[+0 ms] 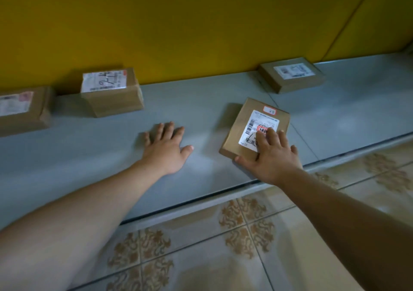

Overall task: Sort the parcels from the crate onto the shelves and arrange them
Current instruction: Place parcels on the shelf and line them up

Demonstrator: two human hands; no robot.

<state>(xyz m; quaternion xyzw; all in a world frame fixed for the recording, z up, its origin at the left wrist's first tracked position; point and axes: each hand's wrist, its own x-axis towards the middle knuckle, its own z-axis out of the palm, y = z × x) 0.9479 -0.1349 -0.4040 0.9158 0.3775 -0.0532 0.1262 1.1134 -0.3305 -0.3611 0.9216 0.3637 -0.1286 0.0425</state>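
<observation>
Right hand (271,154) presses flat, fingers spread, on a labelled cardboard parcel (245,129), likely to slide it; left hand (166,149), alongside, lies flat on the grey shelf (89,156), perhaps bracing.

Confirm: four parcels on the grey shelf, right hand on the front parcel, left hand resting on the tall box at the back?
Not quite. The head view shows the left hand lying flat on the bare grey shelf, touching no parcel. The tall box stands apart, further back. The rest holds: the right hand is on the front parcel.
</observation>
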